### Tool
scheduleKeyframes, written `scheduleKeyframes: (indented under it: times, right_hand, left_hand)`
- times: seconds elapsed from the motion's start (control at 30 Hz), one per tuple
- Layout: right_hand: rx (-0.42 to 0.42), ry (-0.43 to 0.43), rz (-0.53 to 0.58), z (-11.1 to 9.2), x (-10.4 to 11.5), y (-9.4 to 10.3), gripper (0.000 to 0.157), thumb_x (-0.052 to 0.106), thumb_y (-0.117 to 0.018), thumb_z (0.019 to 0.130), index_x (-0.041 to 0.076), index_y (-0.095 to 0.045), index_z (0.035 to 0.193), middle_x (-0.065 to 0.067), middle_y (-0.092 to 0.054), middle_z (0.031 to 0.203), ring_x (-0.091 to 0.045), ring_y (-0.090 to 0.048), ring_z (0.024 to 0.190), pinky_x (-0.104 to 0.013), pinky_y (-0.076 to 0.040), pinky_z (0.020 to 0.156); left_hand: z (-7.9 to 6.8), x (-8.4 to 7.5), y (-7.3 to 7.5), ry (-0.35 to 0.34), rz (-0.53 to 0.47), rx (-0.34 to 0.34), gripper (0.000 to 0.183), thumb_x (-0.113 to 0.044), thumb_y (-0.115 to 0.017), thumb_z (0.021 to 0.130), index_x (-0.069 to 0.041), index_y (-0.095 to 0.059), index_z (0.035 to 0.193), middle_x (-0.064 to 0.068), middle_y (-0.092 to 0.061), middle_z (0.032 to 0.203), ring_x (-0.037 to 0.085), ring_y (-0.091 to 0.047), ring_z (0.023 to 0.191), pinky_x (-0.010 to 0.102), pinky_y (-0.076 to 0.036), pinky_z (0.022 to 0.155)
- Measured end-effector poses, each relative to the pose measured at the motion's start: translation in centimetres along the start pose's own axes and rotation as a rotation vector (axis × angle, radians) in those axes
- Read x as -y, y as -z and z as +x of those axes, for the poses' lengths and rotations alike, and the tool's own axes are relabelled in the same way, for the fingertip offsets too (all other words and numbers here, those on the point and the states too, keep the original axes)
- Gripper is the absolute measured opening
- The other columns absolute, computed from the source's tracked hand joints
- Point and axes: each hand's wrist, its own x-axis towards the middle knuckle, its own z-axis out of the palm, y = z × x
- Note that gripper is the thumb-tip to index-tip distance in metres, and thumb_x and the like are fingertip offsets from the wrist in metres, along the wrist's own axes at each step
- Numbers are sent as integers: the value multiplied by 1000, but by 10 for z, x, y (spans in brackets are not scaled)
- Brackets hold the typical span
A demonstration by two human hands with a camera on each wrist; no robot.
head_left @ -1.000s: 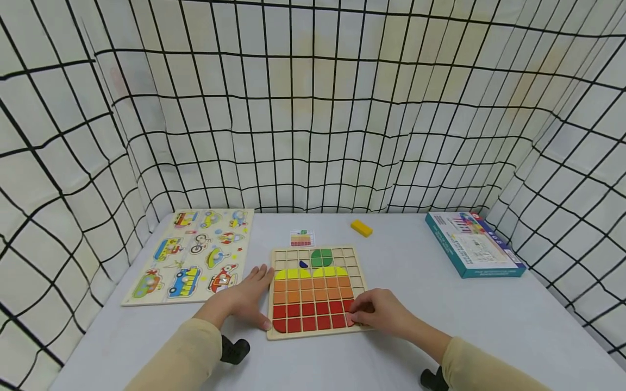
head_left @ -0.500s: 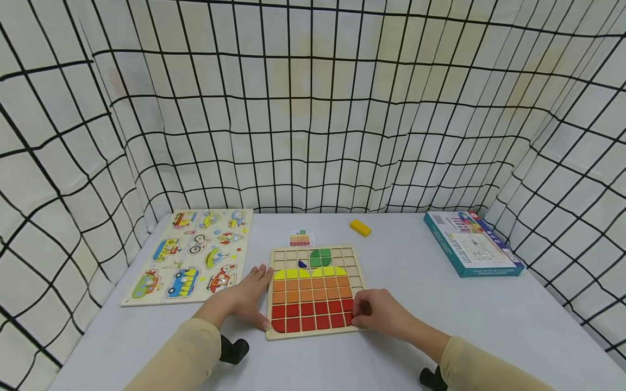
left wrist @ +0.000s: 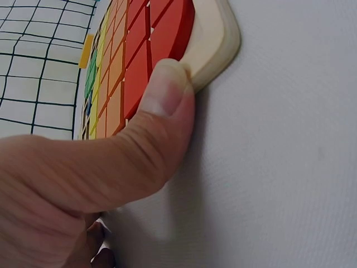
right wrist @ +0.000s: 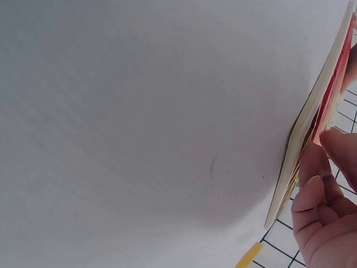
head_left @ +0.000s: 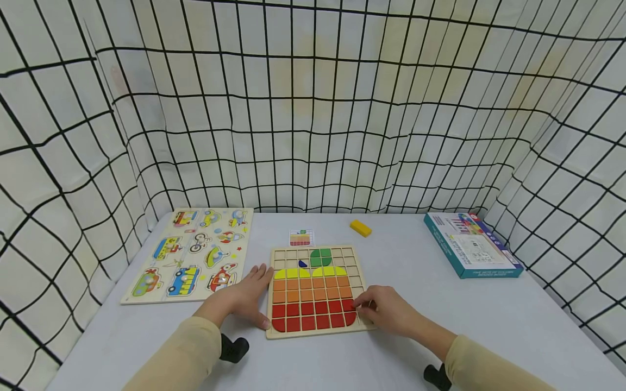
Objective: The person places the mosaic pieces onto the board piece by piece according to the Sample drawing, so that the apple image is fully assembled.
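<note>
A wooden grid board (head_left: pixel 360 320) lies on the table, filled with red, orange and yellow tiles plus a green shape (head_left: pixel 321 257) and a small blue piece (head_left: pixel 302 264). The left hand (head_left: pixel 248 297) rests along its left edge, fingers straight; in the left wrist view the thumb (left wrist: pixel 167 95) presses the near corner beside a rounded red tile (left wrist: pixel 175 28). At the right edge, the right hand (head_left: pixel 386 309) has curled fingers, with thumb and index fingertip pinching the edge of a red tile (head_left: pixel 348 305). The right wrist view shows those fingertips (right wrist: pixel 329 139) against the board's side.
Beyond the board lie a small picture card (head_left: pixel 301 238) and a yellow block (head_left: pixel 361 228). A vehicle puzzle board (head_left: pixel 195 247) lies at left, close to the left hand. A teal-edged box (head_left: pixel 471 244) lies at right. Black netting (head_left: pixel 313 114) surrounds the table.
The right hand has shifted slightly up and right along the board's edge, uncovering the rounded red corner tile. The left hand has stayed in place.
</note>
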Motion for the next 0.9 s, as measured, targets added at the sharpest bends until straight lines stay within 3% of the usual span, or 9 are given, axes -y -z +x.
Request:
scheduleKeyframes:
  times: [0.1,0.4,0.9]
  right_hand:
    - [6,3,19,1,-1,2,19,5,-70,95,10,-79,111,5,-64,88,-13,-54,81,-19,-47,63]
    - [126,15,4,2,-2,0,36,10,-70,96,10,-70,132,0,-57,91,-14,-48,80,-21,-38,60]
    - [133,37,-46,2,1,-4,43,15,-68,98,11,-63,140,-1,-56,97,-14,-48,83,-22,-41,64]
  left_hand:
    - [1,1,-1,7,2,-1,118,-28,-93,73,3,-20,161,28,-10,169,48,-3,158,63,-15,127]
    - [0,4,0,13,-10,-6,119,-28,-93,72,2,-20,161,28,-10,169,48,-3,158,63,-15,127]
    - [-1,6,1,3,-4,-2,119,-29,-93,72,3,-20,161,29,-11,169,49,-4,157,64,-15,127]
